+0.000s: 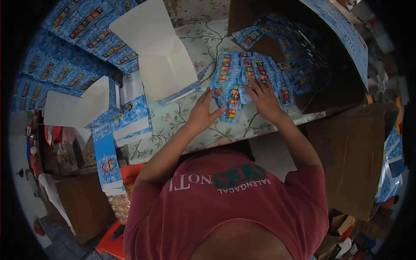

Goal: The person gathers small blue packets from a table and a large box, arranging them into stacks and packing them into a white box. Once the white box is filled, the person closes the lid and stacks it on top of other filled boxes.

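Blue printed packets [228, 69] with strips of colourful pictures lie in a loose, overlapping pile on the floral tablecloth [173, 125]. At the pile's left edge is my left hand [203, 113], open. Its thumb reaches toward a single blue packet [234, 102] at the front, and whether it touches is hard to tell. My right hand [263, 100] rests palm down with fingers spread over packets in the middle of the pile. Nothing is gripped in either hand. Parts of the packets under my right hand are hidden.
A cardboard box [333, 97] on its side holds many more packets [303, 47] at the right. An open white-lined carton [167, 71] stands left of the pile, with another open carton [97, 102] beyond. Stacked blue boxes [82, 34] fill the far left. Flattened cardboard [346, 160] stands at the lower right.
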Motion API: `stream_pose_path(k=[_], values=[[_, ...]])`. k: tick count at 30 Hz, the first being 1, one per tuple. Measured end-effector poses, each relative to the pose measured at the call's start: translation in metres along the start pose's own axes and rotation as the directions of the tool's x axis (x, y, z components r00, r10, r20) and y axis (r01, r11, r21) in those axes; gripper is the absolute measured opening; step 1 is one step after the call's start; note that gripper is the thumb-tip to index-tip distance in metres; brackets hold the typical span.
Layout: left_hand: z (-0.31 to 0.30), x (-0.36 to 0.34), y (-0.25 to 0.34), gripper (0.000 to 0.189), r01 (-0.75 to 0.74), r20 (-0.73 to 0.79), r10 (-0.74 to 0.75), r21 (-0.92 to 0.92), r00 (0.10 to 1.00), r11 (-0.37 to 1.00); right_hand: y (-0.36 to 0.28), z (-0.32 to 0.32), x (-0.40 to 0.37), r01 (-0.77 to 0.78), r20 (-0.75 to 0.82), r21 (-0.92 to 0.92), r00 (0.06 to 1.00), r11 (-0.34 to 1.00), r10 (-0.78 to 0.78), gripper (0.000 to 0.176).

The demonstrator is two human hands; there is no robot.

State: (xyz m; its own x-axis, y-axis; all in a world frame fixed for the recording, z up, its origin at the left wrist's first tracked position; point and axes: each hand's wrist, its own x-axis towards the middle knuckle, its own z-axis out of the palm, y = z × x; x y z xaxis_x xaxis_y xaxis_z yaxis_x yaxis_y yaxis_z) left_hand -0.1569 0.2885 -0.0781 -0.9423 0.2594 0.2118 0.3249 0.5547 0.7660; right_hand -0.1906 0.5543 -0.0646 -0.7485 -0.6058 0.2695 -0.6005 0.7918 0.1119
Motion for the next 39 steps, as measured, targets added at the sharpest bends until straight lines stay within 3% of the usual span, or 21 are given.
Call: stream_pose_path(k=[1,2,4,5,7,8,10,12,14,16,17,18,20,23,26,28,31,32,33,35,39], values=[[0.019,0.001,-0.013,0.067,0.044,0.019,-0.045,0.054,0.999,0.998,-0.006,-0.01,-0.004,0.008,0.158,-0.011,0.987,1.0,-0.007,0.061],[0.031,0.001,-0.019,0.073,0.086,0.036,-0.09,0.108,0.995,0.99,-0.006,-0.022,-0.007,0.005,0.161,-0.014,0.987,1.0,-0.002,0.061],[0.04,0.002,-0.017,0.077,0.06,0.02,-0.065,0.178,0.998,0.982,0.002,-0.04,-0.007,-0.052,0.289,0.389,0.955,0.92,-0.068,0.06],[0.043,0.005,-0.017,0.08,0.04,-0.003,-0.04,0.25,0.999,0.967,0.005,-0.038,-0.004,-0.056,0.29,0.385,0.955,0.921,-0.064,0.06],[0.048,0.011,-0.019,0.079,0.055,-0.053,-0.044,0.212,0.998,0.976,0.015,-0.021,0.004,-0.433,0.282,0.689,0.899,0.581,0.336,0.063],[0.05,0.013,-0.021,0.077,0.073,-0.102,-0.055,0.177,0.993,0.981,0.015,-0.001,0.006,-0.434,0.282,0.687,0.898,0.583,0.337,0.063],[0.056,0.02,-0.026,0.074,0.061,-0.088,-0.041,0.241,0.995,0.969,0.012,0.046,0.01,-0.509,-0.089,0.349,0.818,0.787,0.568,0.065],[0.05,0.021,-0.025,0.071,0.05,-0.075,-0.028,0.308,0.997,0.95,0.013,0.062,0.01,-0.505,-0.15,0.292,0.815,0.812,0.56,0.067],[0.03,0.02,-0.023,0.064,0.095,0.079,-0.109,0.167,0.991,0.981,0.025,0.067,0.013,-0.5,-0.212,0.236,0.81,0.833,0.546,0.07],[0.017,0.013,-0.031,0.063,0.091,0.137,-0.116,0.174,0.984,0.98,0.039,0.06,0.02,-0.549,-0.132,0.533,0.698,0.644,0.704,0.069],[0.014,0.011,-0.034,0.062,0.086,0.204,-0.121,0.176,0.972,0.981,0.044,0.059,0.024,-0.547,-0.134,0.535,0.698,0.644,0.704,0.069],[0.019,0.011,-0.038,0.062,0.084,0.207,-0.121,0.178,0.971,0.98,0.046,0.046,0.027,-0.669,0.012,0.397,0.689,0.629,0.725,0.064],[0.037,0.015,-0.047,0.06,0.035,-0.216,0.007,0.187,0.976,0.982,0.05,0.037,0.03,-0.758,0.154,0.234,0.647,0.608,0.747,0.06],[0.046,0.036,-0.035,0.059,0.099,-0.196,-0.027,0.371,0.98,0.923,0.06,0.028,0.034,-0.72,0.128,0.37,0.665,0.587,0.736,0.046],[0.046,0.046,-0.029,0.064,0.104,-0.134,-0.062,0.334,0.989,0.937,0.076,0.019,0.031,-0.664,-0.057,0.559,0.566,0.497,0.822,0.042],[0.041,0.051,-0.028,0.067,0.123,-0.093,-0.103,0.236,0.99,0.964,0.087,0.033,0.024,-0.362,-0.141,0.848,0.548,0.386,0.825,0.04],[0.044,0.055,-0.028,0.074,0.18,-0.102,-0.164,0.17,0.981,0.969,0.059,0.07,0.023,-0.301,-0.002,0.926,0.598,0.227,0.801,0.045],[0.046,0.054,-0.029,0.077,0.217,-0.165,-0.186,0.197,0.969,0.956,0.051,0.074,0.019,-0.54,-0.148,0.593,0.657,0.598,0.74,0.036],[0.045,0.055,-0.029,0.077,0.221,-0.164,-0.19,0.198,0.968,0.955,0.05,0.069,0.021,-0.541,-0.143,0.594,0.658,0.596,0.74,0.036],[0.038,0.056,-0.026,0.084,0.307,-0.154,-0.274,0.265,0.949,0.914,0.047,0.053,0.03,-0.746,0.243,0.466,0.625,0.476,0.741,0.049],[0.03,0.05,-0.018,0.089,0.377,-0.09,-0.369,0.339,0.925,0.862,0.063,0.061,0.031,-0.699,0.379,0.652,0.635,0.293,0.673,0.039]])
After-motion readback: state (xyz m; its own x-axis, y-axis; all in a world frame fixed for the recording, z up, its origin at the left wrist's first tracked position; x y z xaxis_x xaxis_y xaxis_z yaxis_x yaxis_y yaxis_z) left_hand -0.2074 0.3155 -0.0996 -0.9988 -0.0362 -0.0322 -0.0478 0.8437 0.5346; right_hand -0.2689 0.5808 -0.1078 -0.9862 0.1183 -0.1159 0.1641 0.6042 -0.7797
